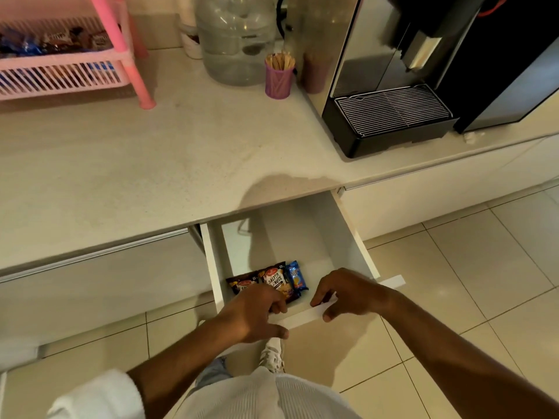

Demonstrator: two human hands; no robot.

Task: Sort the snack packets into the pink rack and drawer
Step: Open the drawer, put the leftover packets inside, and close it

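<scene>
We see three glossy snack packets [269,281], two dark and one blue, just beyond our left hand [257,313] and right hand [348,294], both gripping the white drawer [302,317] front.

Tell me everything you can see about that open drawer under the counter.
The drawer is white inside and out, smooth like laminated board, pulled well out from under the pale countertop. Three snack packets lie side by side near its front left: two dark peanut packets and a blue biscuit packet. The rest of its floor shows bare. The left hand and the right hand both grip its front panel.
</scene>
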